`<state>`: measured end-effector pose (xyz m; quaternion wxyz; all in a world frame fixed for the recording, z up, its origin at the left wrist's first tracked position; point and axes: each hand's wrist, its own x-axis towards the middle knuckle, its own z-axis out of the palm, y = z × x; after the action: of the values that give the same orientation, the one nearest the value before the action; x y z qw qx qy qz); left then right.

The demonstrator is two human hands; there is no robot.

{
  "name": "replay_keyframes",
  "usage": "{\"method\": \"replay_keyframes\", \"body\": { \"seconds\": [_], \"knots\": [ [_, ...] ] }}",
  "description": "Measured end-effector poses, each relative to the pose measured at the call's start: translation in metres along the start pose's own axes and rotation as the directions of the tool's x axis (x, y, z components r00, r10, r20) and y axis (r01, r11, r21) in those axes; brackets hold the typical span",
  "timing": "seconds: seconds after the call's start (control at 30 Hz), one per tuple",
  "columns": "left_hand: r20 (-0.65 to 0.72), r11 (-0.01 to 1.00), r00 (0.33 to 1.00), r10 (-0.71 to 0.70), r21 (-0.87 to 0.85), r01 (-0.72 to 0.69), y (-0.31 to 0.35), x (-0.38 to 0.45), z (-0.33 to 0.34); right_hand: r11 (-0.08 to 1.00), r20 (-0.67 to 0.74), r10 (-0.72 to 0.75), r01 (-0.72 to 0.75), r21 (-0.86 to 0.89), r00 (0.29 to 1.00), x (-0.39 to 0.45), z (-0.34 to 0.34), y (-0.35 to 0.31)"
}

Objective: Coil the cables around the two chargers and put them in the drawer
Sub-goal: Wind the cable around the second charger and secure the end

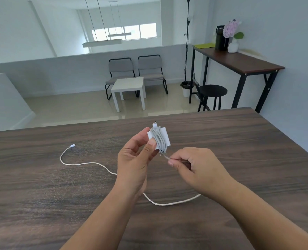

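My left hand [135,156] holds a white charger [165,137] up above the dark wooden table [257,159], thumb pressed on its front. Several turns of grey-white cable [159,141] wrap the charger lengthwise. My right hand [194,166] pinches the cable just below the charger. The loose rest of the cable [81,163] trails across the table to the left, passes under my left wrist and loops back under my right arm; its plug end [72,145] lies on the table. A second charger and a drawer are not in view.
Beyond the table's far edge are a small white side table [129,87], two grey chairs [135,69], a black stool [212,91] and a tall desk [239,60] with a vase of flowers at the right wall.
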<state>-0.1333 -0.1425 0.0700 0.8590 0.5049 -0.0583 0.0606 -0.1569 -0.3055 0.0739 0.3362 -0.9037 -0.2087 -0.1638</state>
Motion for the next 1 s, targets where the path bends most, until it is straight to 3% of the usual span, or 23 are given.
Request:
{"method": "replay_keyframes", "body": {
  "seconds": [0.23,0.43,0.6,0.8,1.0],
  "knots": [
    [0.056,0.925,0.988,0.142,0.347,-0.153,0.001,-0.001,-0.007,0.996,0.043,-0.065,0.067,-0.059,0.997,0.007,-0.016,-0.011],
    [0.148,0.915,0.98,0.135,0.362,-0.181,0.009,-0.003,-0.007,0.987,0.079,-0.11,0.118,-0.112,0.991,0.024,-0.037,-0.014],
    [0.222,0.906,0.967,0.123,0.373,-0.201,0.01,-0.001,-0.011,0.971,0.236,-0.168,0.202,-0.126,0.957,0.037,-0.052,-0.016],
    [0.331,0.883,0.942,0.061,0.421,-0.205,0.008,-0.002,-0.018,0.98,0.285,-0.108,0.15,-0.129,0.952,0.044,-0.068,-0.016],
    [0.303,0.963,0.953,-0.025,0.264,-0.058,0.002,-0.003,-0.016,0.988,0.195,0.069,-0.093,0.121,0.978,0.046,-0.057,0.0]
  ]
}}
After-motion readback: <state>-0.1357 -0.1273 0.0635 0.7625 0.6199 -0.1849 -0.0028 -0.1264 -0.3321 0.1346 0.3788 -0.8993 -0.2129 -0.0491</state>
